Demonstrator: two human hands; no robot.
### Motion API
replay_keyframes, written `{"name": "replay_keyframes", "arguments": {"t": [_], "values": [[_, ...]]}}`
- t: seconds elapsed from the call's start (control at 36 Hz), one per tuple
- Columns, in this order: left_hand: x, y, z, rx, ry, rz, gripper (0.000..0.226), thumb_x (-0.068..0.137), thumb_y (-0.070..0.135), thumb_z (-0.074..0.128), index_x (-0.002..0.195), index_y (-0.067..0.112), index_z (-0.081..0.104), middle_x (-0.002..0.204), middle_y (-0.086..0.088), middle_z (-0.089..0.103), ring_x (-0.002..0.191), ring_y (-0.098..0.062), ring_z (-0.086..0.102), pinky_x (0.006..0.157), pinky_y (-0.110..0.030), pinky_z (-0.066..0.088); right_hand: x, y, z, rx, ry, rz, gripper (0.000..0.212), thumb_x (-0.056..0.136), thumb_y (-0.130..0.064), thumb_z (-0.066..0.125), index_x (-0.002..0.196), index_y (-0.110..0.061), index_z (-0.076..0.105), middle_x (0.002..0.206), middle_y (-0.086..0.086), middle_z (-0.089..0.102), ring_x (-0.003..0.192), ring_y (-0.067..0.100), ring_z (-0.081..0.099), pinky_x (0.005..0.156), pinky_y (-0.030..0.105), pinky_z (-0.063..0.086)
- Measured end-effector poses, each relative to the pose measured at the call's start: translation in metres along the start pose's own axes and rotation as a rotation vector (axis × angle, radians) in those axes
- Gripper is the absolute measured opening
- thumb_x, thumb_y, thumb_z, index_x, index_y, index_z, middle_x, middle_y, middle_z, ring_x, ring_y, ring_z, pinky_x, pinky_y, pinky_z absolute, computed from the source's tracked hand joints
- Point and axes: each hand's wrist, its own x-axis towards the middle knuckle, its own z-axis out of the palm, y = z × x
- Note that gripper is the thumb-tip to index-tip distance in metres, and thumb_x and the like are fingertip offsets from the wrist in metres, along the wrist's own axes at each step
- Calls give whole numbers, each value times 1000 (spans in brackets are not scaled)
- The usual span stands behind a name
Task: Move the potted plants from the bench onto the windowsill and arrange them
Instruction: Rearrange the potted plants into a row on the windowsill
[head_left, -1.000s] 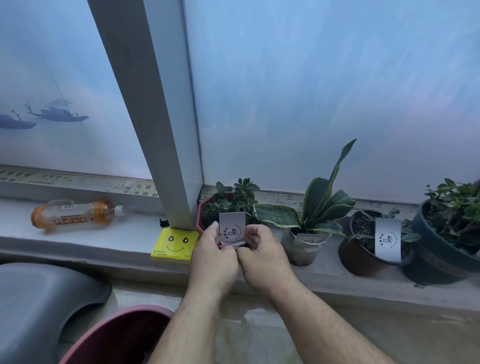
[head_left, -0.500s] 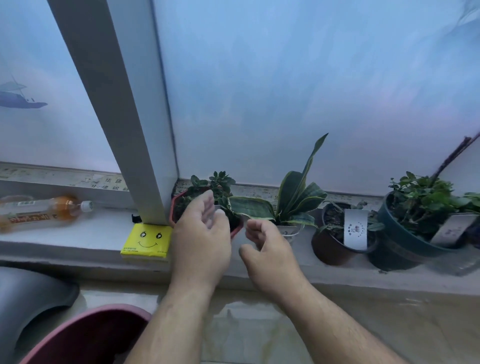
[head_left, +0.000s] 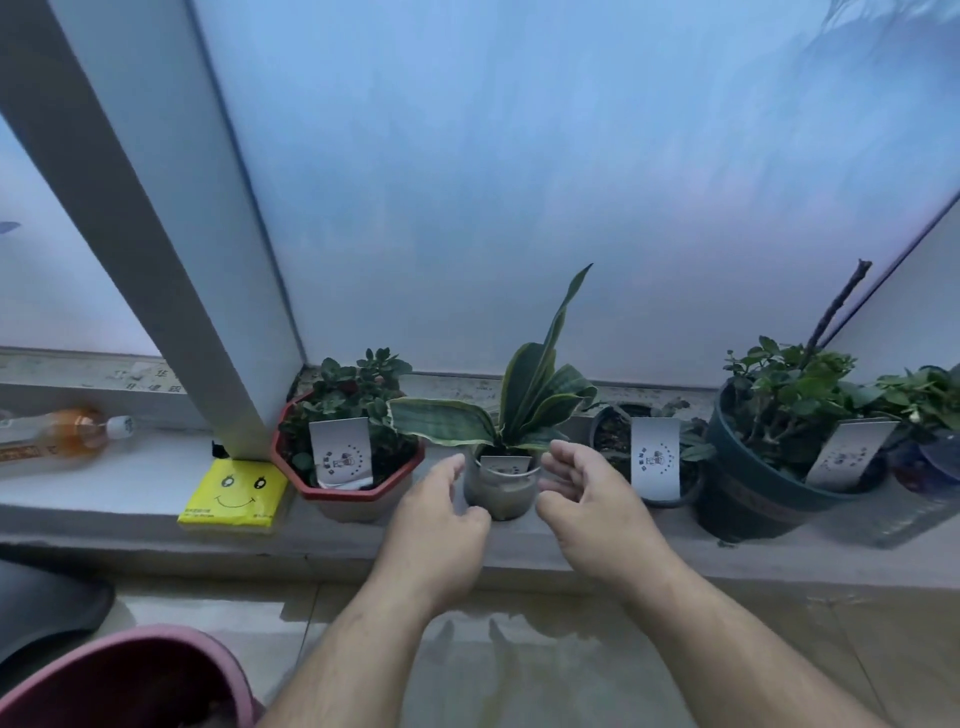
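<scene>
1. Pot (head_left: 500, 488), small and grey, stands on the windowsill (head_left: 130, 483) between the red pot (head_left: 347, 480) and a dark pot (head_left: 649, 467), its long striped leaves (head_left: 530, 395) reaching over both.
2. Risk, as I judge it: the pot looks narrow under tall leaves, so a nudge could tip it, or the leaves could snag the neighbours' white tags (head_left: 340, 451).
3. Left hand (head_left: 441, 525) and right hand (head_left: 592, 499) flank it, fingers loosely curled and apart, holding nothing; whether they touch it I cannot tell.
</scene>
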Motion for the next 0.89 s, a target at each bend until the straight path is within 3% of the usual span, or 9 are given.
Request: {"name": "replay_keyframes", "arguments": {"t": [0.17, 0.28, 0.33, 0.44, 0.53, 0.58, 0.67, 0.78, 0.89], "values": [[6, 10, 15, 31, 28, -23, 68, 91, 9, 52, 154, 24, 33, 156, 1, 40, 144, -11, 36, 116, -31, 34, 8, 1, -2, -48, -58, -14, 73, 91, -10, 59, 158, -20, 32, 155, -2, 47, 128, 9, 56, 110, 28, 43], [8, 14, 24, 10, 22, -32, 70, 89, 9, 51, 153, 30, 33, 156, 4, 40, 135, -7, 41, 106, -27, 38, 9, 5, -6, -95, -94, -3, 75, 89, -14, 59, 158, -21, 30, 154, -3, 47, 129, 7, 54, 113, 30, 43], [8, 14, 27, 11, 23, -35, 71, 88, 10, 51, 153, 31, 33, 156, 3, 39, 139, -9, 38, 111, -32, 38, 11, 5, -7, -105, -104, 2, 76, 88, -16, 59, 158, -21, 30, 152, -3, 49, 130, 8, 54, 114, 33, 42], [10, 16, 32, 41, 32, -34, 72, 88, 10, 52, 154, 30, 33, 157, 1, 39, 143, -11, 35, 114, -38, 38, 15, 9, -9, -110, -111, 9, 73, 88, -17, 58, 156, -22, 34, 129, -10, 55, 125, 9, 56, 112, 33, 45], [10, 16, 35, 53, 32, -45, 72, 89, 11, 53, 154, 31, 31, 157, -1, 38, 144, -13, 35, 113, -40, 39, 17, 11, -10, -99, -128, 14, 69, 90, -15, 58, 155, -23, 36, 111, -15, 51, 116, 8, 59, 100, 25, 48], [10, 15, 36, 62, 25, -48, 72, 89, 11, 53, 154, 31, 31, 157, -3, 38, 143, -15, 36, 112, -42, 40, 18, 12, -9, -84, -141, 20, 69, 90, -14, 57, 155, -24, 35, 117, -12, 53, 117, 9, 58, 90, 19, 47], [9, 16, 37, 74, 20, -44, 71, 89, 9, 53, 154, 30, 32, 158, -2, 38, 144, -13, 35, 114, -41, 38, 18, 13, -8, -61, -143, 17, 68, 90, -12, 58, 154, -22, 37, 132, -6, 54, 122, 9, 57, 94, 20, 47], [7, 16, 34, 98, -3, -38, 71, 90, 8, 51, 155, 29, 31, 159, 1, 36, 146, -12, 32, 116, -33, 33, 16, 13, -6, -50, -122, 12, 65, 89, -9, 59, 151, -19, 41, 122, -13, 51, 119, 6, 59, 107, 24, 45], [4, 17, 31, 108, -47, -23, 73, 91, 9, 51, 157, 29, 26, 161, 2, 31, 147, -11, 28, 119, -32, 30, 15, 13, -6, -37, -114, 12, 64, 89, -9, 58, 151, -20, 42, 125, -13, 53, 117, 3, 58, 96, 17, 44]]}}
